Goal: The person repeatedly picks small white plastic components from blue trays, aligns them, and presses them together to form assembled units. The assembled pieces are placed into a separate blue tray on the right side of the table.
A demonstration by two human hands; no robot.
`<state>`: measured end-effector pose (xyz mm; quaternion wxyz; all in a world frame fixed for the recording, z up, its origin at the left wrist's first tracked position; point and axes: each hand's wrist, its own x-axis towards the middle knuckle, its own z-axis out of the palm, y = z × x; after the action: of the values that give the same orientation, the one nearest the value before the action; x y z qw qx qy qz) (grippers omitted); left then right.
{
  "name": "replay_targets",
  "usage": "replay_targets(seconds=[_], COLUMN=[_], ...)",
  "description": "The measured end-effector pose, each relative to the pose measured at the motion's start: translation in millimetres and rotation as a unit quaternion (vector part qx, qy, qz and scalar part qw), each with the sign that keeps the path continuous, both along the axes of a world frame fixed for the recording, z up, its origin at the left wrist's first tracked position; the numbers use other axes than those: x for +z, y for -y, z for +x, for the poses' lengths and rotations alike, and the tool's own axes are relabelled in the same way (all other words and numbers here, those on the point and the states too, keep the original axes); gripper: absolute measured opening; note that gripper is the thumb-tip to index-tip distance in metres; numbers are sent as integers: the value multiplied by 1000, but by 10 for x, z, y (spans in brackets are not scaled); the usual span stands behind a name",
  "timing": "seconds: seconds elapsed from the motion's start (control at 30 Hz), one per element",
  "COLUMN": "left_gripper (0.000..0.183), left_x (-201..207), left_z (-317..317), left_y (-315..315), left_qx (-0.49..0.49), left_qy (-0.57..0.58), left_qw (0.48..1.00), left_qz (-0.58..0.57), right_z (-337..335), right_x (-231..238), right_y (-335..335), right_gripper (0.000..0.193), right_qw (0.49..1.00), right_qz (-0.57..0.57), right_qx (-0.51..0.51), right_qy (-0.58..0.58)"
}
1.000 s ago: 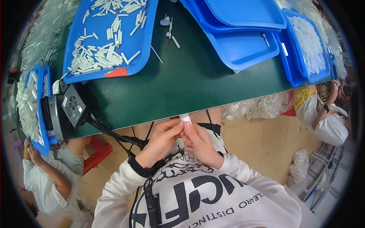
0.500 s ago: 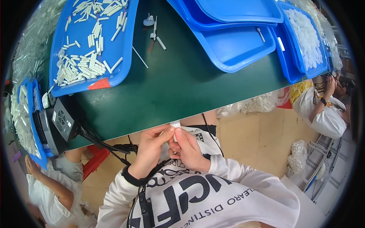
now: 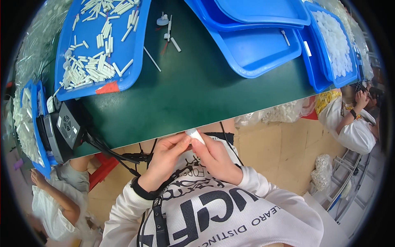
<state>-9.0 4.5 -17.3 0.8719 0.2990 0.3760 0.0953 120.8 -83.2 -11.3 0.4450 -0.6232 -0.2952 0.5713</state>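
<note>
Fingers of left hand (image 3: 166, 158) and right hand (image 3: 214, 158) pinch a small white tube (image 3: 195, 134) between their tips, just below the green table (image 3: 185, 94) edge. Good practice, judged here: grip close, keep parts aligned, press straight.

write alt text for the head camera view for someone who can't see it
Both hands, left hand and right hand, pinch a small white plastic tube at the near edge of a dark green table. Beyond sit a blue plastic tray of white tubes and stacked blue trays.
</note>
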Motion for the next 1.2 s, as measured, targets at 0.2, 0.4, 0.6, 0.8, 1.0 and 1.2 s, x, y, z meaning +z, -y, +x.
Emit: replay_targets(seconds=[0.2, 0.4, 0.6, 0.8, 1.0, 1.2], left_gripper=[32, 31, 26, 14, 6, 8], left_x=[-32, -317, -358, -52, 93, 51], left_z=[-2, -76, -79, -8, 7, -51], left_y=[-13, 65, 66, -73, -48, -37], left_qx=[-25, -19, 6, 12, 47, 50], left_qy=[20, 80, 66, 15, -34, -34], left_qw=[999, 995, 996, 999, 993, 994], left_qz=[-31, -62, -53, 37, 102, 94], right_z=[96, 199, 91, 61, 44, -76], right_x=[167, 159, 122, -13, 46, 84], right_y=[-67, -96, -78, 16, 21, -6], right_gripper=[26, 26, 26, 39, 41, 36], right_qw=[982, 944, 976, 968, 961, 953], right_qz=[16, 62, 23, -49, -62, -61], right_qx=[56, 109, 58, 16, 17, -15], right_qy=[180, 306, 208, -244, -268, -295])
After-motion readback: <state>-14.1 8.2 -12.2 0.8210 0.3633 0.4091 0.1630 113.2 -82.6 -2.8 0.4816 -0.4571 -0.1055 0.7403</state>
